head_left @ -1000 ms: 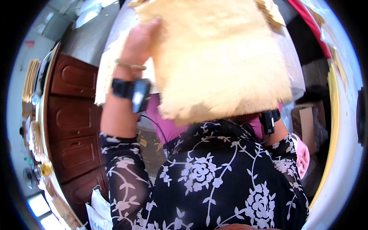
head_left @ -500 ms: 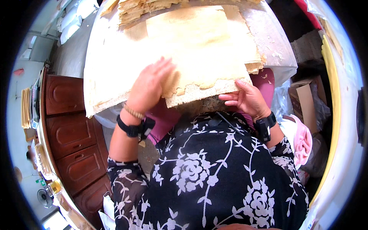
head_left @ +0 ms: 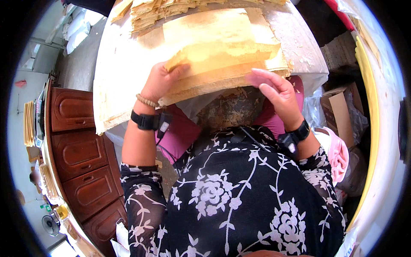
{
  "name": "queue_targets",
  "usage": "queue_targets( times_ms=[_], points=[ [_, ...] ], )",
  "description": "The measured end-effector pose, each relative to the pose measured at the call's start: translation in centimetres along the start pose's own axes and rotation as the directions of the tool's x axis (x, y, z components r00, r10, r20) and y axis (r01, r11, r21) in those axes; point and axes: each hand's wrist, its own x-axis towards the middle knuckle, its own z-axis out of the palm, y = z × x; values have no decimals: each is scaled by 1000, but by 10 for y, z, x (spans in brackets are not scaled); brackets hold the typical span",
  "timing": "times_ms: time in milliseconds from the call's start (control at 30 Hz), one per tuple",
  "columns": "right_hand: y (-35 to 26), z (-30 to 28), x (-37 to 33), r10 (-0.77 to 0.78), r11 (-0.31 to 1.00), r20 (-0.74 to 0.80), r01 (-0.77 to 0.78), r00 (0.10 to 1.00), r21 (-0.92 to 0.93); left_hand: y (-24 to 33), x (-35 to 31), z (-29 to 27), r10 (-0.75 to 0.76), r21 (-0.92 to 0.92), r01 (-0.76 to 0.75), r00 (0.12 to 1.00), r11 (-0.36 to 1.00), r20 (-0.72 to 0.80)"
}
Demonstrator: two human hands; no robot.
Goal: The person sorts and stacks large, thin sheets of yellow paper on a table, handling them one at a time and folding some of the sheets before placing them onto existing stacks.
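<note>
On table (head_left: 128,55), hands (left (head_left: 160,81), right (head_left: 276,92)) pressing sheets (head_left: 222,47)

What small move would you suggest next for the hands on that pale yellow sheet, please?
Probably lay the right hand flat on the thin pale yellow sheet: only the left hand presses its near edge, while the right fingers hover at the overhanging table edge.

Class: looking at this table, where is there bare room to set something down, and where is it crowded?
Bare: the table's left strip, between its left edge and the sheets. Crowded: the near edge, where the left hand and right hand meet the sheets, and the far stack.
</note>
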Motion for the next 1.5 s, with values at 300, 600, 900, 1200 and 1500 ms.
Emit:
queue_targets(
  times_ms=[300,600,900,1200,1500],
  points=[
    [9,13,70,-409,-87,391,391,824,-916,12,46,-10,-332,-173,345,938,922,104],
    [20,7,84,-334,-111,386,371,860,-922,-3,54,-1,-368,51,367,929,929,26],
    [0,8,81,-391,53,341,391,855,-919,8,33,8,-212,-131,196,970,972,-121],
    [-2,12,68,-492,4,399,460,774,-888,22,19,6,-344,-513,337,935,789,84],
    [27,4,53,-330,-70,301,295,895,-953,0,34,19,-305,-91,301,952,949,-28]
  ],
)
